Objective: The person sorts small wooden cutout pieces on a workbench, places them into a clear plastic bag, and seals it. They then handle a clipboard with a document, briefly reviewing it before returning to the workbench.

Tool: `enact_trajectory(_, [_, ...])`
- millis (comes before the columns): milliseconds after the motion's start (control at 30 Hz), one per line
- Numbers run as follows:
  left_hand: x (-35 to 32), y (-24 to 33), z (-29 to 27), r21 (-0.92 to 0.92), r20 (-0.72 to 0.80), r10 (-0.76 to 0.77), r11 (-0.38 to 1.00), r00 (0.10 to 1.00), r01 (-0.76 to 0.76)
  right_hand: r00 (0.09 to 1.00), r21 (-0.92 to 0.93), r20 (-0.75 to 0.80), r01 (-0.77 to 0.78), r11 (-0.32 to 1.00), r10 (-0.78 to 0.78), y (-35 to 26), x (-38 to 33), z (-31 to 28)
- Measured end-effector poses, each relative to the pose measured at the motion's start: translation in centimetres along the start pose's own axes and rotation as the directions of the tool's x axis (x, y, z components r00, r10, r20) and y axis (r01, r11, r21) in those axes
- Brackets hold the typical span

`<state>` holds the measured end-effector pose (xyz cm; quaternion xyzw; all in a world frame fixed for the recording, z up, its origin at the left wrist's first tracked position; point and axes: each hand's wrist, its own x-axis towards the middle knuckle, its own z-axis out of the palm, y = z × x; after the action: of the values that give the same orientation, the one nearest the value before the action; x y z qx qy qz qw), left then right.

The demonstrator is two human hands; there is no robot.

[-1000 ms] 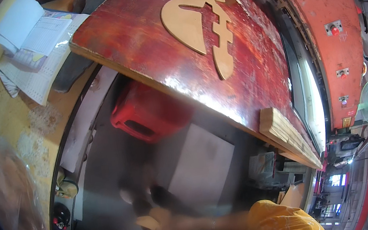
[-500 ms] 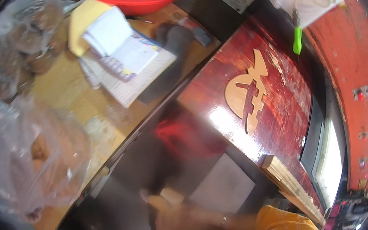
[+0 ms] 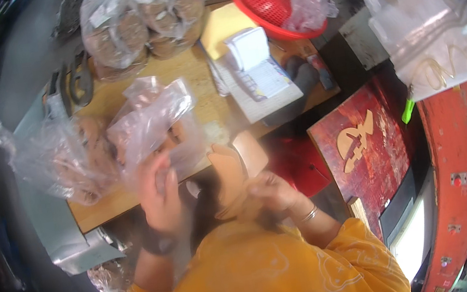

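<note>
My right hand (image 3: 275, 193) is closed on a bundle of thin tan cut-out pieces (image 3: 229, 173), held just in front of my yellow shirt. A paler, smooth rounded piece (image 3: 251, 154) stands up at the bundle's far right side. Their material is hard to tell. My left hand (image 3: 160, 195) is raised left of the pieces, apart from them. Its fingers are a little blurred, the thumb stands away from them, and nothing shows between them. Just beyond it lies a clear plastic bag (image 3: 154, 130) with tan pieces inside, on the wooden table (image 3: 113, 97).
Another plastic bag (image 3: 77, 162) of tan pieces lies at the left. Farther back are bagged brown rolls (image 3: 123, 39), papers (image 3: 268, 96) and a red basket (image 3: 261, 1). At the right, a tan cut-out shape (image 3: 355, 139) rests on a dark red board (image 3: 388, 160).
My view has swung left, so the table sits more central. Both hands now show in front of me, with tan pieces in the right; earlier the hands were low and blurred.
</note>
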<state>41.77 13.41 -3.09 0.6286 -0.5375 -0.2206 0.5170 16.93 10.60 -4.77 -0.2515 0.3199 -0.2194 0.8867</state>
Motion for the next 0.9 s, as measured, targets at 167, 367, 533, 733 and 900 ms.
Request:
enact_trajectory(167, [4.5,-5.2,-2.8,0.659,0.251,0.145,0.699,0.957,-0.279,0.966,-0.391,0.248,0.175,0.904,-0.079,-6.0,4.7,5.7])
enact_trajectory(367, [3.5,-10.7,-3.9,0.445,0.031,0.262,0.86,0.964,-0.249,0.854,-0.38,0.487,0.394,0.837,-0.181,-8.6,14.1,11.1])
enact_trajectory(533, [3.0,-8.8,-3.0,0.434,-0.195,-0.336,0.813,0.921,0.388,0.787,-0.068,0.495,0.459,0.886,-0.369,-12.3,17.9,13.2])
enact_trajectory(733, [0.1,-7.5,-3.4,-0.452,-0.422,-0.463,0.853,0.78,0.261,0.79,-0.222,0.585,0.376,0.9,-0.185,-11.5,20.0,11.0])
enact_trajectory(900, [-0.8,-5.2,-2.4,-0.454,-0.643,-0.355,0.89,0.679,0.036,0.907,-0.62,0.405,0.178,0.764,0.117,-10.5,22.4,7.6])
